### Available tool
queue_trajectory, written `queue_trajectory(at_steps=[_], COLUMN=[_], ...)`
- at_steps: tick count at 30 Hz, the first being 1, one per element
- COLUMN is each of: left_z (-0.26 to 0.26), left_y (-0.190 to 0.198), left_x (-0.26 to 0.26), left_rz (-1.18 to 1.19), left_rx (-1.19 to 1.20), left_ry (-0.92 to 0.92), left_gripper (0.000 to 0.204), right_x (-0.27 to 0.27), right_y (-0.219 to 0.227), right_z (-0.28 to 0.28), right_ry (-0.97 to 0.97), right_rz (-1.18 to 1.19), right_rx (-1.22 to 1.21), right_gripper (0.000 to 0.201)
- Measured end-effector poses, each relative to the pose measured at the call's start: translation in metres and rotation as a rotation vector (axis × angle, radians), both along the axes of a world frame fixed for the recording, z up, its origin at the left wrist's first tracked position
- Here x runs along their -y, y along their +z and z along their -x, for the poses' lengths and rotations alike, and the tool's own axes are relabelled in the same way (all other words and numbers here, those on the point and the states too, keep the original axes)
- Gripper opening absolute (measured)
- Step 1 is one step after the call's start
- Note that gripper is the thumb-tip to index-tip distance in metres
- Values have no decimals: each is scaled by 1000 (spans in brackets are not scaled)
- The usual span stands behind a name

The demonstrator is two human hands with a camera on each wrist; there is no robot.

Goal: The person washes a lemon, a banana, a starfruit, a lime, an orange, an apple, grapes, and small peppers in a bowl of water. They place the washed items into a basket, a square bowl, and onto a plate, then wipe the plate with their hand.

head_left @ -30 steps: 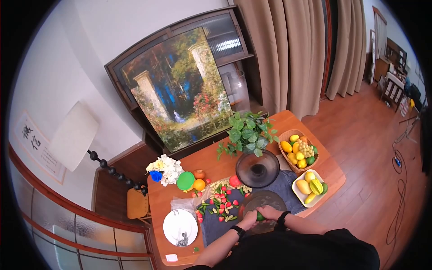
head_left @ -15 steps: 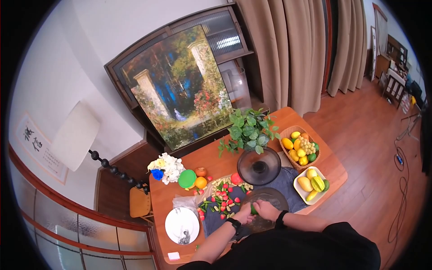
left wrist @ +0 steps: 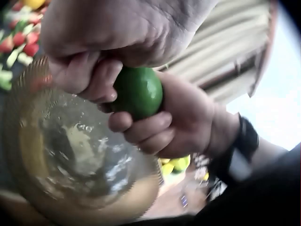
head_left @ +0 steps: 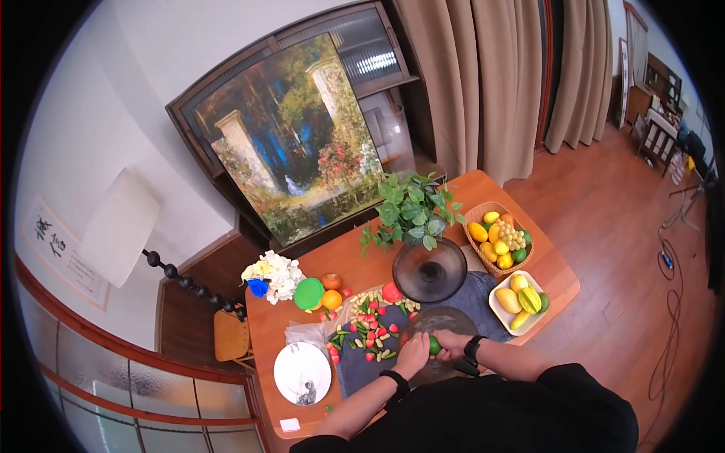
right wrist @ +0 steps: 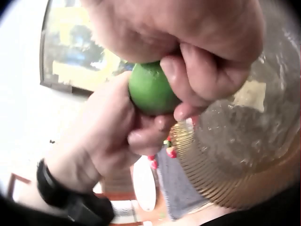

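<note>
A green, lime-like fruit [left wrist: 139, 92] is gripped between both hands above a ribbed clear bowl [right wrist: 221, 188] that holds water. The left hand [head_left: 412, 355] curls its fingers round one side of the fruit. The right hand [head_left: 451, 344] curls round the other side, as the left wrist view also shows. In the right wrist view the fruit [right wrist: 153, 88] looks wet and shiny. Something pale and flat [right wrist: 250, 95] shows in the bowl's water; what it is I cannot tell.
Strawberries, green peppers and peanuts lie on a dark cloth [head_left: 359, 375]. A white plate [head_left: 302, 373] is at the left. Beyond the bowl stands a dark glass dish [head_left: 408, 281], with a plant [head_left: 411, 211] behind. A fruit basket [head_left: 481, 255] and a fruit tray [head_left: 517, 332] are at the right.
The hands have shifted slightly over the bowl and turned about the green fruit, which shows more between them now. The head view has moved a little.
</note>
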State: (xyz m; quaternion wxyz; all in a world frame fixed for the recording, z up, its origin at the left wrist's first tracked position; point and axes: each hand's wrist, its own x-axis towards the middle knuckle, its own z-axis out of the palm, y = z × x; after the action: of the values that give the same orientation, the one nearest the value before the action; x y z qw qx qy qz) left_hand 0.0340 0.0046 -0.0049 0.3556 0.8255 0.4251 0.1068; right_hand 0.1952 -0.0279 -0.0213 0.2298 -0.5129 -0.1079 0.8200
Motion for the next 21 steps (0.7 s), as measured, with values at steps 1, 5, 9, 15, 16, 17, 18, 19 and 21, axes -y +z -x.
queue_trajectory(at_steps=[1,5,9,15,16,17,18,19,21], left_z=[-2,-1,13,12,15,18,20,21,23], left_y=[12,-7,-43,-9,-14,-20,-22,-24,-27], left_x=[3,-9,-34,-29,-28,-27,-22,-18,-13], left_rz=[-110,-132,1455,1629,1580,1529,1530,1384,1242], left_rx=[-12,-54,114,192,208,223,223,185,142], left_ry=[15,-14,444,450,397,345,346,323,300], left_gripper=[40,43,47,61,54,48,48,40,36], right_x=[-2,7,20,34,35,37,38,36,30], right_y=[0,-3,46,33,28,23,19,13,3], right_z=[-3,7,15,16,16,14,12,6,-7], right_ry=[12,10,213,222,226,256,283,282,325], right_rz=[30,-284,-1115,-1309,-1310,-1288,-1265,-1265,-1053], right_rx=[-64,258,1127,1081,1079,1034,989,988,1022], right_gripper=[52,43,33,35,35,34,34,34,33])
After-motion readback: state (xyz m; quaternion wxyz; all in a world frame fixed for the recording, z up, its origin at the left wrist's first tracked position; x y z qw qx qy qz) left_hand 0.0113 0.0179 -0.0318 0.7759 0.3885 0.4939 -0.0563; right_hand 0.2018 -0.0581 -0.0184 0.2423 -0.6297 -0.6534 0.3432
